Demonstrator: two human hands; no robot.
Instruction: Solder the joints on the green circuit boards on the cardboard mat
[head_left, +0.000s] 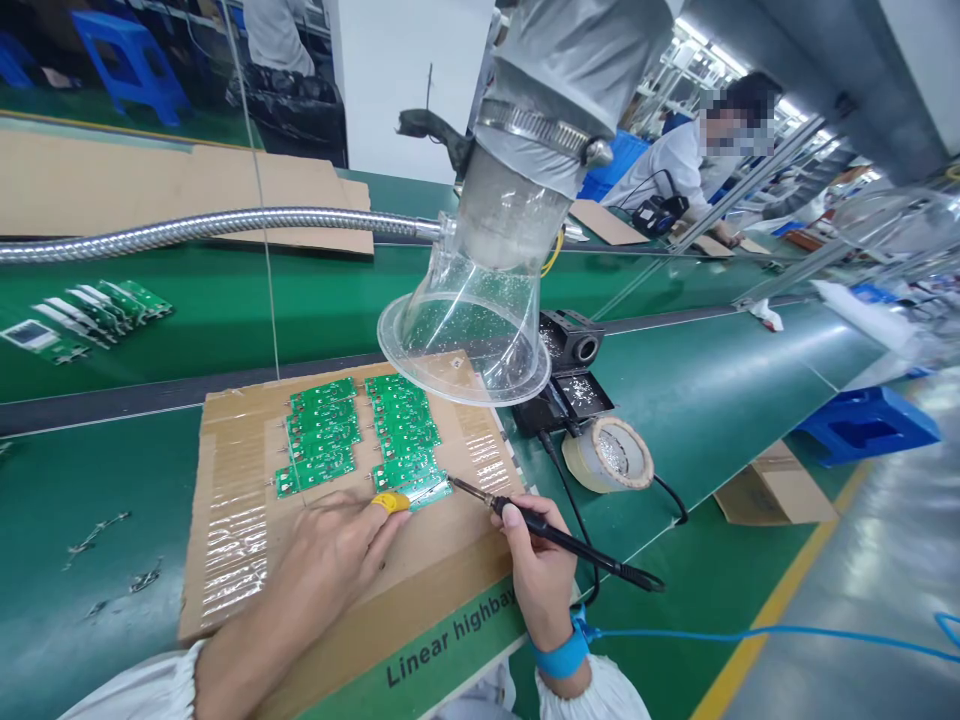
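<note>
Step in hand, left to right.
Left hand (341, 540), lower centre: thumb and forefinger pinched on a yellow-ended tool (391, 502); other fingers curled. Exact kind of tool: cannot tell.
Circuit board (436, 494), centre: nearest of the right-hand column, lying on the cardboard (442, 565), the tool at its left part.
Soldering iron (574, 545), right of centre: tip at the board's right edge; contact cannot be told.
Right hand (544, 580), lower right of centre: closed round the iron in a pen grip.
Handling, as judged: steady the board lightly from the left; rest the right wrist; give the joint brief, even heat; keep the tip off neighbouring parts and the left fingertips.

Surface and room, left to right.
Loose boards (90, 315), left: overlapping row on a green strip.
Blue stool (131, 70), upper left.
Wire clippings (146, 578), lower left, on the green surface (97, 470).
Left column of boards (322, 435), centre left, on the cardboard.
Clear extraction funnel (480, 345), upper centre, above the cardboard's far edge.
Blue wrist strap (562, 655), lower right of centre.
Black stand (566, 345), behind a round pot (589, 465) containing silvery bits.
Co-worker in white (667, 165), upper right.
Cardboard box (780, 485), right, beside blue plastic item (870, 425).
</note>
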